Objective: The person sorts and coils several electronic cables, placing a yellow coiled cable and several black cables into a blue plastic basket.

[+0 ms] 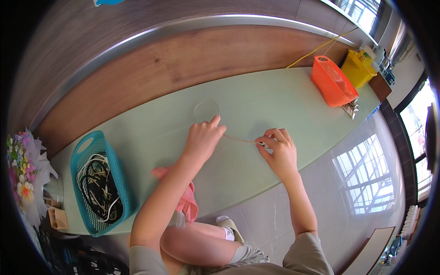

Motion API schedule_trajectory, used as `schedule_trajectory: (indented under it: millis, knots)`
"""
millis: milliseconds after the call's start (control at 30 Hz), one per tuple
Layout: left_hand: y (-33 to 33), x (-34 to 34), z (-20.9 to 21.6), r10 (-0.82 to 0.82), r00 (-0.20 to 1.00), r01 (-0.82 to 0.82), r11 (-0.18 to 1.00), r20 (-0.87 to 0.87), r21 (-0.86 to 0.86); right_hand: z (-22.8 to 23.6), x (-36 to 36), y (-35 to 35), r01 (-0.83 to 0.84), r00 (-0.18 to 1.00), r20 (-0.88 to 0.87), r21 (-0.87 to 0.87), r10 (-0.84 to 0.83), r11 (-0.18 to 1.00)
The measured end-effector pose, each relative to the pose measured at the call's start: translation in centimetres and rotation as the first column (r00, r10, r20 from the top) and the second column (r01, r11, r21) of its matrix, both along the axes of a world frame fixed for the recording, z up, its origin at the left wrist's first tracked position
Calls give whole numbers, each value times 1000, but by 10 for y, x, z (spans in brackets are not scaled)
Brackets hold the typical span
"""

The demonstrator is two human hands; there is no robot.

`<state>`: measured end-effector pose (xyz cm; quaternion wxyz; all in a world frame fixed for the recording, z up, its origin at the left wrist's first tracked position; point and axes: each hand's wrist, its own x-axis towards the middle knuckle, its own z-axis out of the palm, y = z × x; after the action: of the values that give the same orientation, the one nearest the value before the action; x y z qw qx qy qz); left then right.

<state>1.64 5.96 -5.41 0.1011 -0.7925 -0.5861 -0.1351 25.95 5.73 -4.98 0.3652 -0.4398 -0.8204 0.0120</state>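
Observation:
Above the pale green tabletop, my left hand [205, 137] is closed on a thin, light-coloured cable [239, 139]. Part of that cable curves into a round loop [206, 101] beyond the knuckles. From the left hand it runs fairly straight to my right hand [280, 151], whose thumb and fingers pinch its end. A small dark and silvery tip [261, 144] shows between those fingers; its exact kind is too small to tell. A pink cloth [189, 204] lies at the near table edge, partly behind my left forearm.
At left, a teal basket [120, 176] holds tangled black and white cables. Wrapped flowers [27, 183] stand farther left. An orange basket [330, 82], a yellow basket [357, 68] and a foil packet [352, 109] sit far right. A wooden panel [183, 57] borders the table's back.

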Motion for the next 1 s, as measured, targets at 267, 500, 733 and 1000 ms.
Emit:
schedule_trajectory:
  millis: [267,500,733,1000]
  knots:
    - [-40,2,37,-52,978,5,973,200,230,33,3,-31,37,990,-142,77,-26,996]
    - [-99,0,72,-178,972,66,830,150,554,53,-1,-63,22,979,-204,210,22,977]
    - [-159,-15,81,-117,979,32,899,169,437,67,-14,-90,-45,990,-110,328,85,944]
    - [-218,-34,82,-78,993,29,879,84,476,75,-53,-113,-180,978,-16,424,206,887]
